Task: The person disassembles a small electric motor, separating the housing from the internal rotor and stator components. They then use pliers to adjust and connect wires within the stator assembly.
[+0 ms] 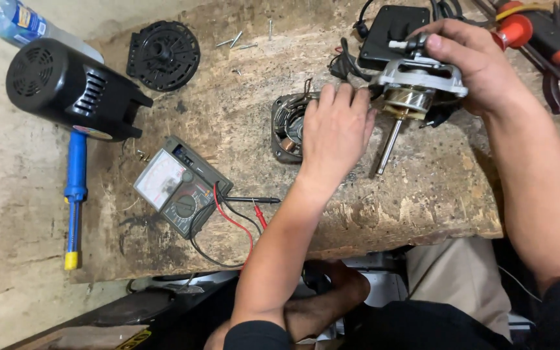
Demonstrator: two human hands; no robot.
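We look down on a worn wooden board [241, 71] laid over a pale concrete surface, and much of what sits at its edges is cut off: the clear plastic bottle [14, 21] at the top left runs out of view, and the red-handled tools [539, 29] at the top right are only partly seen. Our right hand [471, 61] closes from above around the grey metal motor end frame [419, 81], thumb laid along its top — the hand hides the far side of the frame, so we cannot tell how far the fingers wrap. Below the frame a brass-coloured rotor [409, 100] and its steel shaft [389, 146] hang out past the grip, the shaft pointing down toward the board. Our left hand [335, 133] lies flat, palm down and fingers together, just left of the rotor, resting over the square motor stator [288, 126] and covering its right half; it grasps nothing that we can see. Well to the left sit the black motor housing [66, 87], the round black cover [163, 55], the analog multimeter [179, 185] with its red and black leads — and the blue-handled soldering iron [74, 194]. A few small screws [238, 42] lie near the top edge.
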